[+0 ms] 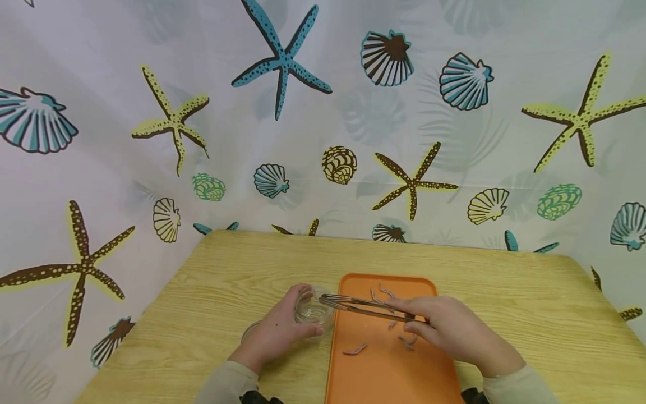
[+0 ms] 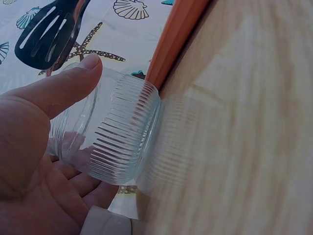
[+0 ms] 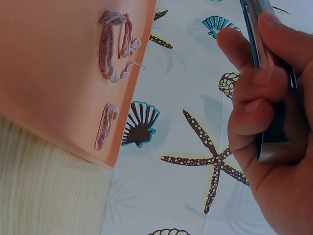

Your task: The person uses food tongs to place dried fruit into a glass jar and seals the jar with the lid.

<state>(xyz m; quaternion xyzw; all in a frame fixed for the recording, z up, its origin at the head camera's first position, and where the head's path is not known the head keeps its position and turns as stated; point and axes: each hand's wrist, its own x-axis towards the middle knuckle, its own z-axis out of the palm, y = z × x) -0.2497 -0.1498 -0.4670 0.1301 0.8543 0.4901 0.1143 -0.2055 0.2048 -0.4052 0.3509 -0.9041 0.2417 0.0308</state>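
My left hand (image 1: 282, 330) grips a clear ribbed glass jar (image 2: 122, 129), thumb on one side and fingers round the other. The jar stands upright on the table beside the orange tray's left edge. My right hand (image 1: 449, 324) holds metal tongs (image 1: 333, 301), fingers wrapped round the handle. Their dark slotted ends (image 2: 46, 36) hang just above the jar's mouth, and I cannot tell whether they hold anything. Several thin, wrinkled, pinkish strips with a whitish coating, such as one strip (image 1: 355, 350) near the left edge, lie on the orange tray (image 1: 388, 376).
Partly hidden under my left wrist, a round clear-rimmed object (image 1: 248, 330) lies on the wood-grain table (image 1: 242, 264). Behind the table hangs a white curtain (image 1: 313, 134) printed with starfish and shells.
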